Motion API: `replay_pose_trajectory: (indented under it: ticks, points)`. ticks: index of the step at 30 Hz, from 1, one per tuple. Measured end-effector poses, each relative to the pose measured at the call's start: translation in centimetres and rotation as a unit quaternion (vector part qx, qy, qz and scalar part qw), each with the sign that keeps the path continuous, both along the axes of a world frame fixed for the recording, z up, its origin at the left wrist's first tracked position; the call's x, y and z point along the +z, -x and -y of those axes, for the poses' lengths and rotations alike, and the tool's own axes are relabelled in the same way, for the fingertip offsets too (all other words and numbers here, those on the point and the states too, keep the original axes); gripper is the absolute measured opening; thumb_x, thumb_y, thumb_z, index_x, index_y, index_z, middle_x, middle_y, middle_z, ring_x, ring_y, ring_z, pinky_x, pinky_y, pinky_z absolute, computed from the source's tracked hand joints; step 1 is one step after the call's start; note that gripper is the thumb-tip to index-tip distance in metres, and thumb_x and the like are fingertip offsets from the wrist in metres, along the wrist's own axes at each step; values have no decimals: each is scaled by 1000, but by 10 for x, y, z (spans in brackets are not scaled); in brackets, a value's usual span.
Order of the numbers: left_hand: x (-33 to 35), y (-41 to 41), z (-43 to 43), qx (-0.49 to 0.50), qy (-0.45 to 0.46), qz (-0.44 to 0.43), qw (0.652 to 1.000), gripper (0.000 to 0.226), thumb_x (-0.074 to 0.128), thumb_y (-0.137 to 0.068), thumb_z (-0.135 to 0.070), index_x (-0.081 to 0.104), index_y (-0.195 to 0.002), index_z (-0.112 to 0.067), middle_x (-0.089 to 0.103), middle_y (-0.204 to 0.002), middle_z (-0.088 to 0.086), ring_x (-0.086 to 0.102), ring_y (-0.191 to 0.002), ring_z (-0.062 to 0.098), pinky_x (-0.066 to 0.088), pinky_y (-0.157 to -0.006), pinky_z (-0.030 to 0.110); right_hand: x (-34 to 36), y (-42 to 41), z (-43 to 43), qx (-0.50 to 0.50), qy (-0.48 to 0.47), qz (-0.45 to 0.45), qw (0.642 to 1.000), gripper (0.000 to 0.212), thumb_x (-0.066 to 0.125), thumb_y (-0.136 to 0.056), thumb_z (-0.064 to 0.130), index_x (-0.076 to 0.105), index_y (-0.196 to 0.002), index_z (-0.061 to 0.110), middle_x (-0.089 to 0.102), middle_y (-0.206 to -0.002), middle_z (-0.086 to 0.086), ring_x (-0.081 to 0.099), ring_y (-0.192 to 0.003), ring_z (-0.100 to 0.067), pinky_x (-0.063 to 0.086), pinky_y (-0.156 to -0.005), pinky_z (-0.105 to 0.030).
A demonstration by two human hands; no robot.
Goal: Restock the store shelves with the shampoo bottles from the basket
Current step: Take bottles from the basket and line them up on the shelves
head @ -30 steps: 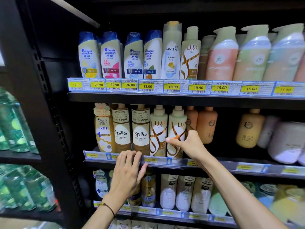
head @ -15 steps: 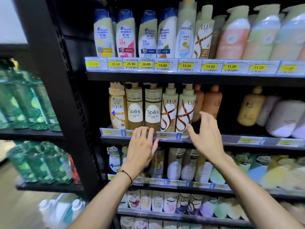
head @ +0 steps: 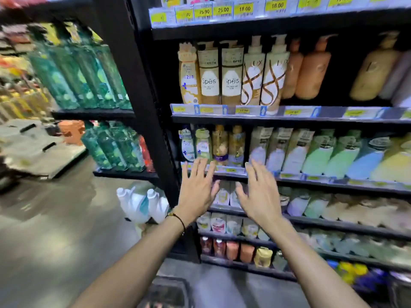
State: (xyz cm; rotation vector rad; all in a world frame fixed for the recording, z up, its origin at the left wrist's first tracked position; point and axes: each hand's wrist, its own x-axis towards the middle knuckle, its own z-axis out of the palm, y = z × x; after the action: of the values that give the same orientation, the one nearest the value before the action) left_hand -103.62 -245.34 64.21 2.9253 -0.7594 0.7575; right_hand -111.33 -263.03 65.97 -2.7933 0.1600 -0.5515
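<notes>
In the head view, both arms reach forward toward the black shelving (head: 155,138). The left hand (head: 196,192), with a dark cord bracelet (head: 178,216) at its wrist, and the right hand (head: 259,194) hang side by side in front of a lower shelf rail (head: 311,177); the fingers of both are straight and spread, holding nothing; the frame is smeared, so I cannot tell whether any fingertip touches the rail.

Above them the middle shelf (head: 295,112) carries an orderly front row; two Spes bottles (head: 210,74) stand upright, and just beside them on the right stand two Lux bottles (head: 264,74), close behind the price strip; orange pump bottles (head: 311,70) follow further right.

No shampoo bottle is in either hand. The stock to be shelved should lie in the basket (head: 166,292), which I take to be the dark meshed shape at the bottom edge between the forearms; its contents are too dim to make out.

Left of the upright, green bottles (head: 73,72) fill a neighbouring bay; white jugs (head: 142,203) stand on the floor.

By my reading, the step in hand is the pause between placements; the hands are free. The next move is likely a reach down into the basket. It calls for closing one hand round a single bottle by its body and lifting it upright; then a gap must be found beside its own brand, and the bottle set down without toppling the front row.
</notes>
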Motion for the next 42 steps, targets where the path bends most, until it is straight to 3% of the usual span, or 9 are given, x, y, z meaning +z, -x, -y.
replay_pose_trajectory:
  ticks: [5,10,21,26,30,38,42]
  points:
    - [-46,53,-68,39,-44,-79,995,60,54,-96,-46,51,-146,-13,54,-147,12,46,-140,34,32,-115,61,-47,39,-52,34,9,-93,995,65,48,-101,38,33,-156,6,32,-163,-16,24,-153,-30,23,-122,-44]
    - [-75,73,-133,54,-58,-140,987,60,42,-100,-46,42,-150,-13,48,-149,12,38,-142,34,25,-117,58,-69,61,-101,39,-14,-122,992,62,48,-101,35,35,-154,6,35,-160,-16,28,-150,-32,26,-120,-47]
    - [-143,63,-329,11,-27,-178,984,64,48,-99,-43,35,-154,-12,53,-142,12,47,-132,33,40,-108,52,-135,37,-306,51,8,-183,982,64,47,-101,36,31,-157,9,33,-161,-15,27,-150,-31,25,-120,-44]
    - [-161,41,-405,10,-32,-223,974,62,44,-99,-46,38,-151,-14,50,-147,10,43,-139,32,34,-112,56,-159,24,-385,47,3,-217,975,67,46,-102,35,25,-161,14,30,-164,-14,24,-153,-30,24,-122,-43]
    - [-180,25,-435,-1,-52,-228,972,58,38,-98,-46,43,-146,-13,55,-140,10,47,-133,32,29,-112,57,-185,17,-414,26,-21,-251,967,65,45,-102,34,25,-161,15,29,-165,-12,21,-154,-29,23,-123,-44]
    - [-256,19,-460,15,-118,-335,935,60,33,-104,-47,31,-155,-15,37,-159,12,30,-148,33,18,-120,61,-272,8,-429,23,-47,-319,946,59,43,-103,35,30,-157,14,34,-161,-13,27,-150,-30,31,-118,-45]
    - [-308,22,-466,12,-124,-374,919,59,35,-104,-50,32,-153,-17,37,-158,8,31,-147,31,25,-118,58,-332,3,-435,29,-70,-366,927,62,43,-102,34,27,-159,15,32,-162,-14,27,-149,-32,32,-119,-49]
